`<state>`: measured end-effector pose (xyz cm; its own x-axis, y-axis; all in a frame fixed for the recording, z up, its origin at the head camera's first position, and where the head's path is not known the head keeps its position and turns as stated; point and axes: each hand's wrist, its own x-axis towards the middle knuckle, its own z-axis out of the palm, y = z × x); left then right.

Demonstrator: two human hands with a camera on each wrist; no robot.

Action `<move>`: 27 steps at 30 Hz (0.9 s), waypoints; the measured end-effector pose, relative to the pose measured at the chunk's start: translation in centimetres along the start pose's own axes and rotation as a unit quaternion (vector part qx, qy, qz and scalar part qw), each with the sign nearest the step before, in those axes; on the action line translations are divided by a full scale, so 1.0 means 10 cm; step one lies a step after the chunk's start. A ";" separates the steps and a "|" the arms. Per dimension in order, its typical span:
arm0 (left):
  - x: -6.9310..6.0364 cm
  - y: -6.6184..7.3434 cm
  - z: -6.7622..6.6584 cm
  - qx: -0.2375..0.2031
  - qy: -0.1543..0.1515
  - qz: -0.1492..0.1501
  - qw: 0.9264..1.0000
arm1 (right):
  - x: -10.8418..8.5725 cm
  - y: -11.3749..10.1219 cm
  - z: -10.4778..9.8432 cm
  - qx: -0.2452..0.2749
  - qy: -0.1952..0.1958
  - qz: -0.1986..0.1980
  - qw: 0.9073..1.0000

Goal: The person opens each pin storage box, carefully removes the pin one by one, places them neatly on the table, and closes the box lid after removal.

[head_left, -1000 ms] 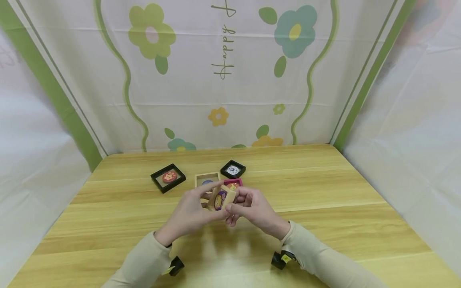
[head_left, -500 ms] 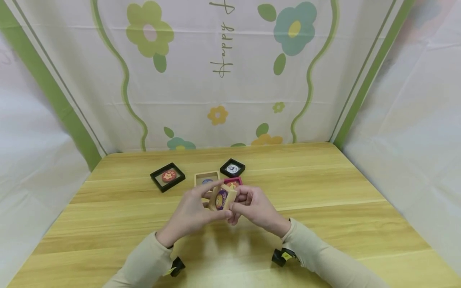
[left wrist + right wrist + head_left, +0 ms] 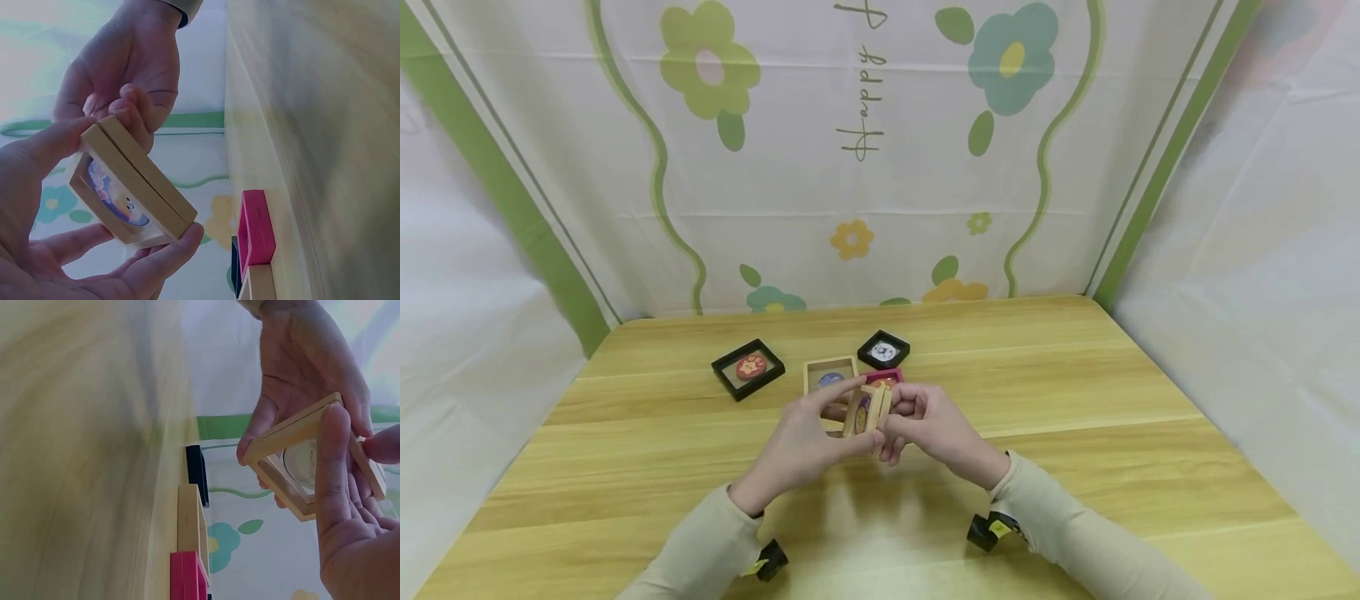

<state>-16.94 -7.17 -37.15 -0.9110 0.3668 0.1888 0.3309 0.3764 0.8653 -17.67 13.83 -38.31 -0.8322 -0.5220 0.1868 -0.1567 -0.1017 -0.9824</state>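
Both hands hold a tan display frame [image 3: 878, 410] up off the table. It has clear film, and a round purple badge [image 3: 117, 194] with a cartoon figure sits inside. In the left wrist view, a dark seam runs along the edge between the frame's two halves. My left hand [image 3: 801, 440] grips the frame's edges between thumb and fingers. With its thumb and fingers, my right hand [image 3: 936, 427] pinches the right side. The badge's plain back shows through the film in the right wrist view. Some fingertips are hidden behind the frame.
Just beyond the hands on the wooden table [image 3: 1075, 400] lie another tan frame [image 3: 808, 375] with a blue badge and a partly hidden pink frame [image 3: 897, 375]. A small black frame [image 3: 883, 350] lies behind them, a larger black frame [image 3: 748, 369] to the left. Flowered cloth hangs behind.
The frame has turned more edge-on to the head view, so its badge looks narrower. Its two edges now show side by side. Both hands keep hold, with the right hand shifting slightly.
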 end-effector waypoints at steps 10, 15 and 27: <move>0.00 0.00 -0.07 0.037 -0.007 -0.004 0.999 | 0.01 -0.02 0.00 0.115 -0.034 0.067 0.991; 0.01 0.02 -0.13 0.075 -0.004 0.014 0.997 | 0.02 -0.01 0.00 0.160 -0.030 0.098 0.982; 0.01 0.00 -0.13 0.156 -0.024 0.061 0.986 | 0.01 0.04 0.05 0.173 -0.004 0.132 0.976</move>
<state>-17.34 -8.22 -36.58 -0.8496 0.4621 0.2543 0.5036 0.5676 0.6513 -17.53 13.34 -38.68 -0.8145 -0.5758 -0.0711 0.2532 -0.2426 -0.9365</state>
